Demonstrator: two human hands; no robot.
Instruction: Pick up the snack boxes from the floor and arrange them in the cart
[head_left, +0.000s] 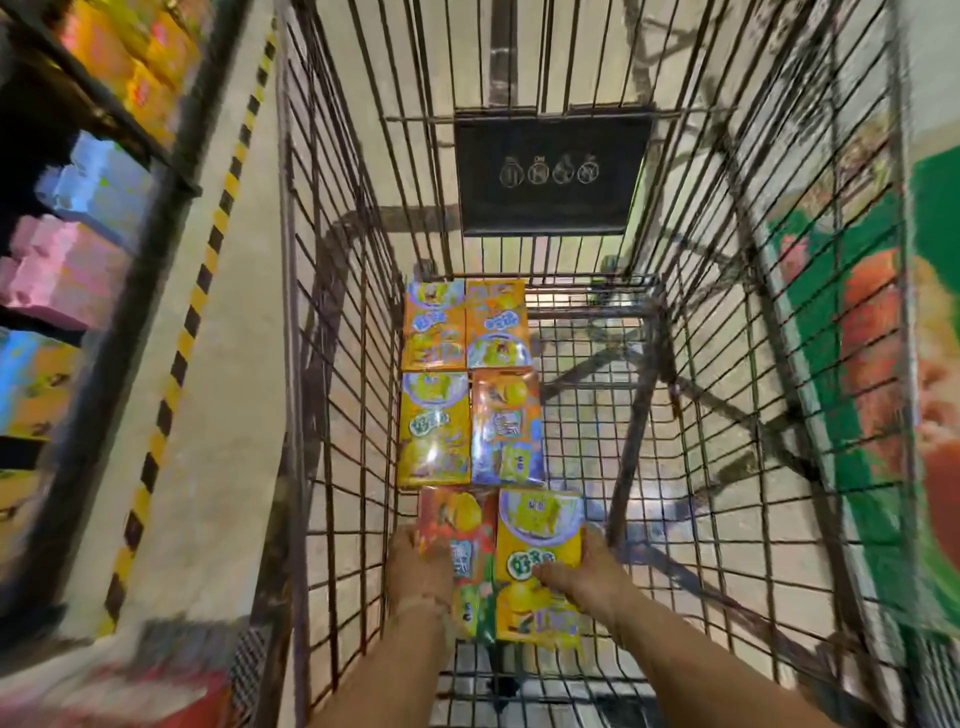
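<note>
Head view looks down into a wire cart (332, 364). A shelf (78, 208) with coloured packs stands at the left, a striped line (208, 260) runs on the floor. Four boxes (467, 379) lie flat in two rows. Left hand (421, 566) grips a red box (462, 551); right hand (582, 566) grips a yellow box (540, 545), side by side, near the cart bottom.

We see the wire cart (332, 364) carrying six snack boxes flat on its mesh floor along the left wall, two by two: orange pair (465, 325) farthest, middle pair (470, 428), nearest pair (501, 556).
</note>
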